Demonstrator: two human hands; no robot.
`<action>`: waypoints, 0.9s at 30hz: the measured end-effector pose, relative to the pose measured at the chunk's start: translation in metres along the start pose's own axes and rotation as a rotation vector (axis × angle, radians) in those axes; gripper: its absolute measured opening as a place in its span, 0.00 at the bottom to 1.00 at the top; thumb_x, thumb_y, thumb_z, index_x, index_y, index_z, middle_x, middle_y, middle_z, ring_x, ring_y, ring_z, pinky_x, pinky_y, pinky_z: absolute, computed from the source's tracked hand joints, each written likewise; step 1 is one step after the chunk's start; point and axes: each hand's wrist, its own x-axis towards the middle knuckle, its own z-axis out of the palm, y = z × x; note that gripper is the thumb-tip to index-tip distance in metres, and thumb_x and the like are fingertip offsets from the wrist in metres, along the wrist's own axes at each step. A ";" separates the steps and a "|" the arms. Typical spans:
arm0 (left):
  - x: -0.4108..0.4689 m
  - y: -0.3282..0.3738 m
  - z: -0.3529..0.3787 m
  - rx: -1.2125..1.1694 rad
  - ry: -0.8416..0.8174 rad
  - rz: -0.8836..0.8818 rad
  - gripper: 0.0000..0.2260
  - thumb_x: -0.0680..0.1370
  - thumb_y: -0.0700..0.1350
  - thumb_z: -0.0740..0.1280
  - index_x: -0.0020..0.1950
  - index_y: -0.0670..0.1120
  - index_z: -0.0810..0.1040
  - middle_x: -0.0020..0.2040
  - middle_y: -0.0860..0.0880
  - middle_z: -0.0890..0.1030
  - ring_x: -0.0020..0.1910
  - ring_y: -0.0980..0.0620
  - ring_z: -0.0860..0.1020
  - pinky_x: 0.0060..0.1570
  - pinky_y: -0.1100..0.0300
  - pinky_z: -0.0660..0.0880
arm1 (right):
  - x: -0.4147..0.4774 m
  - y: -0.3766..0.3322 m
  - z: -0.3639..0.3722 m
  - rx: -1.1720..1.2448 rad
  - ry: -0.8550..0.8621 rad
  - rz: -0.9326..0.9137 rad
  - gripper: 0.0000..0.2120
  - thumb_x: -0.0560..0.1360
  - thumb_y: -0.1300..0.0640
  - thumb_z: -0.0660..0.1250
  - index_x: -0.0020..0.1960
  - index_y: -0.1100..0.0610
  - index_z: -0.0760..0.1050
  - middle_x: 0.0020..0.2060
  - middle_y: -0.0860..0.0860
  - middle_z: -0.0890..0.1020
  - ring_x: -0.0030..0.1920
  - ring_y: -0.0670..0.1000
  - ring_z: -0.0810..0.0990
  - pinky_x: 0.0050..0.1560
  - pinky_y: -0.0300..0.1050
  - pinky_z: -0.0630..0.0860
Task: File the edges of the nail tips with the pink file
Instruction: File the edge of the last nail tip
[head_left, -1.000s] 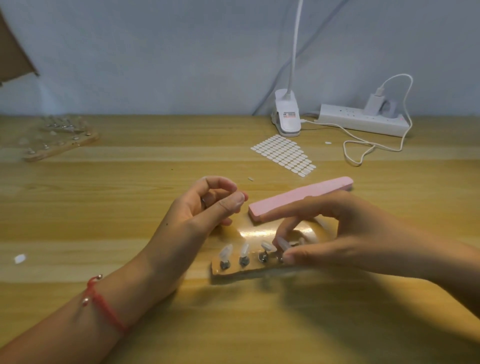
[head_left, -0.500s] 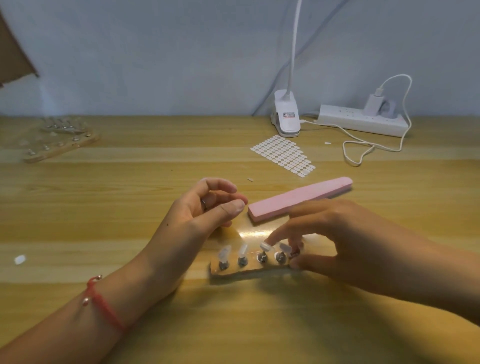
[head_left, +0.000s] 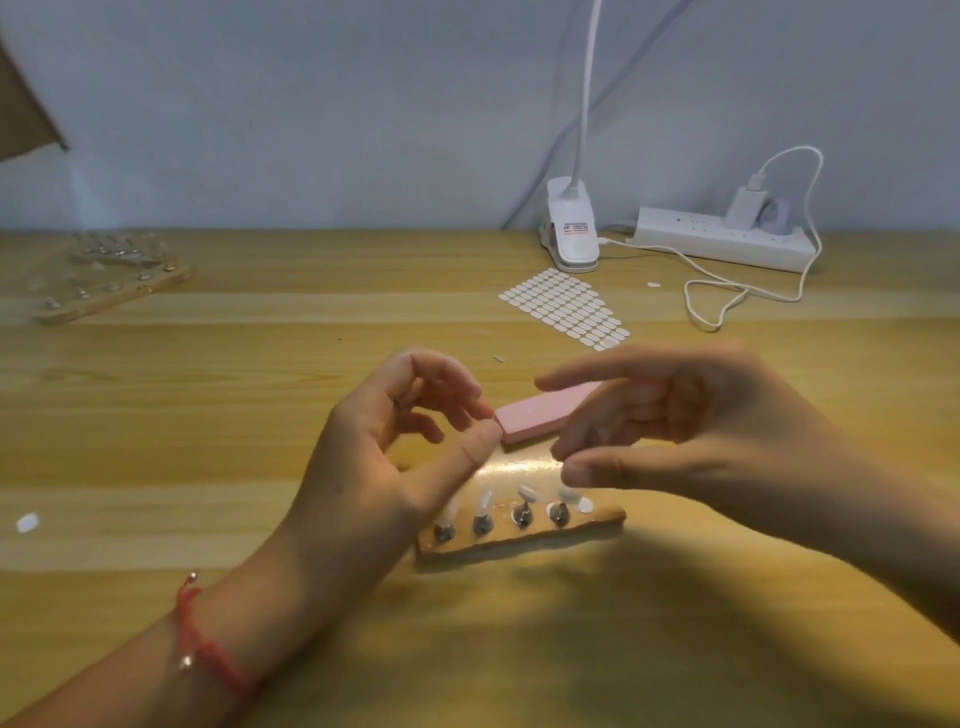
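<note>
Pink rectangular block file (head_left: 540, 415) lies flat on the wooden desk (head_left: 234, 415), just behind a small wooden holder (head_left: 519, 538) with clear nail tips (head_left: 525, 492) on metal pegs. Left hand (head_left: 384, 457): loosely curled, empty, thumb tip beside the file's end. Right hand (head_left: 675, 431): above the file, fingers extended, blurred; cannot tell whether it holds anything.

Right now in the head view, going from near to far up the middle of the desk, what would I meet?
Wooden board with nail tips → pink file → sheet of white stickers → clip lamp base.
</note>
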 end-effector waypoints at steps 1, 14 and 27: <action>0.001 0.003 0.003 0.146 -0.024 0.110 0.12 0.66 0.49 0.73 0.47 0.50 0.76 0.42 0.55 0.81 0.44 0.55 0.79 0.44 0.63 0.74 | 0.000 0.001 0.005 0.082 0.020 0.022 0.21 0.60 0.57 0.77 0.54 0.51 0.82 0.39 0.53 0.86 0.40 0.51 0.86 0.44 0.38 0.81; -0.004 0.009 0.006 0.258 0.068 0.285 0.06 0.74 0.49 0.69 0.48 0.51 0.80 0.43 0.55 0.82 0.44 0.54 0.80 0.43 0.59 0.76 | 0.000 0.001 0.011 -0.034 0.083 -0.082 0.13 0.73 0.46 0.71 0.56 0.47 0.81 0.44 0.45 0.86 0.44 0.43 0.84 0.42 0.35 0.78; 0.007 -0.005 0.001 -0.205 0.173 -0.224 0.11 0.69 0.50 0.69 0.49 0.51 0.82 0.40 0.54 0.85 0.37 0.64 0.79 0.38 0.73 0.73 | 0.029 0.047 -0.022 -1.212 -0.106 -0.045 0.23 0.79 0.45 0.50 0.72 0.42 0.67 0.66 0.45 0.75 0.69 0.48 0.67 0.73 0.46 0.50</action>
